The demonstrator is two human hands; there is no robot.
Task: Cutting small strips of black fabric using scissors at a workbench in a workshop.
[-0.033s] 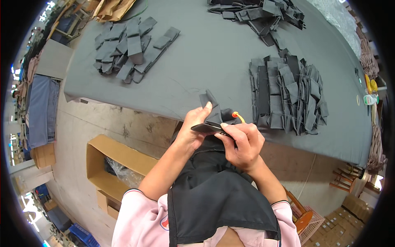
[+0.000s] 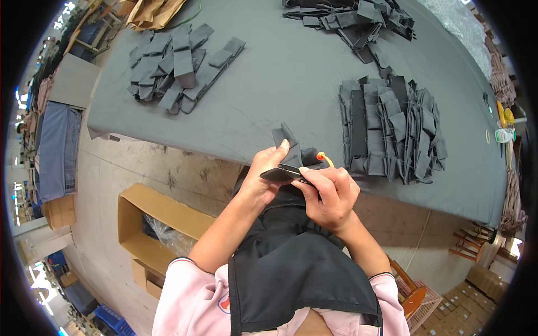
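My left hand (image 2: 263, 176) and my right hand (image 2: 330, 193) meet just in front of the table's near edge. Together they pinch a small flat dark fabric piece (image 2: 280, 173) between thumbs and fingers. An orange-tipped small tool (image 2: 322, 158) sticks up from behind my right hand's fingers. A folded dark fabric scrap (image 2: 286, 137) lies on the table edge just beyond my left thumb. A black apron (image 2: 291, 263) hangs over my lap below both hands.
The grey cloth-covered table (image 2: 269, 73) carries a pile of dark fabric pieces (image 2: 386, 129) at right, another pile (image 2: 176, 64) at far left, and a third pile (image 2: 353, 19) at the back. An open cardboard box (image 2: 154, 224) stands on the floor at my left.
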